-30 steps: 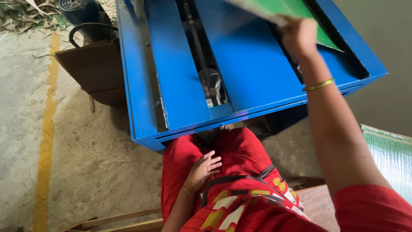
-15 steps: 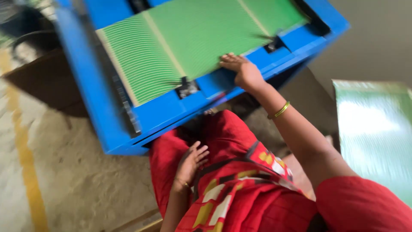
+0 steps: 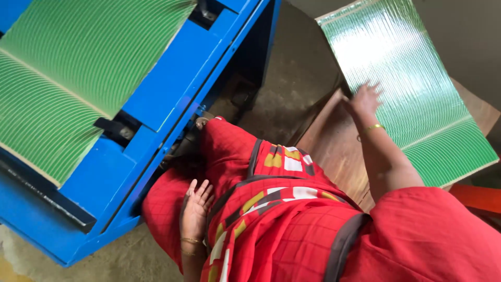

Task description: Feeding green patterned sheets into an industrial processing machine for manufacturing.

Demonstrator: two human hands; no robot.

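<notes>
Right hand (image 3: 365,99) laid flat, fingers spread, nothing gripped, on near edge of glossy green sheet (image 3: 417,89) stacked on wooden stand (image 3: 334,146) at right. Left hand (image 3: 197,208) rested open on lap. 1 sheet (image 3: 73,78) lies flat on blue machine (image 3: 172,99), left.

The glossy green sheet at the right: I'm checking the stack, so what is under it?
The glossy green sheet rests on a brown wooden surface, with the right hand on its near edge. Whether more sheets lie beneath is hidden.
</notes>
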